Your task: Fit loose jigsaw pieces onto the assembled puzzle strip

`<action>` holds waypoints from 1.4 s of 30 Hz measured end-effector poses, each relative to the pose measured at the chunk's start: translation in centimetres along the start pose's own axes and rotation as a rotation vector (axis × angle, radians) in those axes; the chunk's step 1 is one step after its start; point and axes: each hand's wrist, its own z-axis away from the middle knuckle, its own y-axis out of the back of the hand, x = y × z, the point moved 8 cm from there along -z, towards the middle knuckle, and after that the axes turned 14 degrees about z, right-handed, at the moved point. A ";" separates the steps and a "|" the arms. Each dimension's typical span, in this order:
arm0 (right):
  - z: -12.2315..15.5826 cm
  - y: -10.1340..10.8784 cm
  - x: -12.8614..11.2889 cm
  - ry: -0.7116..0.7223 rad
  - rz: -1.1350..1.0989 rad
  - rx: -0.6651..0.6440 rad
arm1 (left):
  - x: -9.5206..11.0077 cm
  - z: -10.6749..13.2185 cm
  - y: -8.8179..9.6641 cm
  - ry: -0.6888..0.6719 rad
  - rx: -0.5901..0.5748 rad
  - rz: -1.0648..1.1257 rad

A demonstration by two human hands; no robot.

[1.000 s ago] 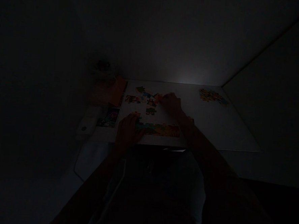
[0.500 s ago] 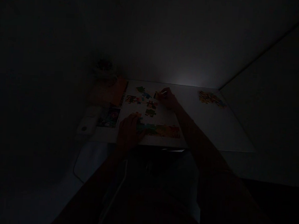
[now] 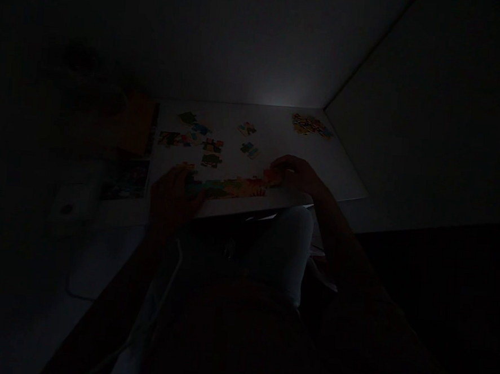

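A flat strip of joined puzzle pieces (image 3: 228,187) is pressed at its left end by the left hand (image 3: 171,196); a knobbed piece (image 3: 272,177) is pinched by the right hand (image 3: 297,176) at the right end

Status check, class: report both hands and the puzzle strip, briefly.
Left hand rests on the joined puzzle strip, left end. Right hand at its right end; grip unclear, too dark. Loose pieces behind, apart.
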 end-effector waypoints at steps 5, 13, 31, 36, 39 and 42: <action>2.3 -0.8 0.6 0.039 0.164 0.070 | -0.2 -0.3 0.0 0.000 -0.019 0.017; 6.1 -3.7 -0.2 0.197 0.470 0.085 | 0.0 -0.3 0.1 -0.015 -0.020 -0.029; 2.1 0.6 4.3 0.025 0.603 0.144 | -0.3 -0.2 0.1 0.012 -0.023 -0.017; 0.9 1.1 4.8 0.054 0.559 0.097 | -0.1 -0.1 0.1 -0.008 -0.003 -0.017; 0.4 1.4 4.9 0.001 0.518 0.145 | 0.1 -0.1 0.2 -0.023 0.002 -0.021; 0.1 1.2 4.9 -0.042 0.429 0.165 | 0.0 -0.2 0.2 -0.008 -0.004 -0.031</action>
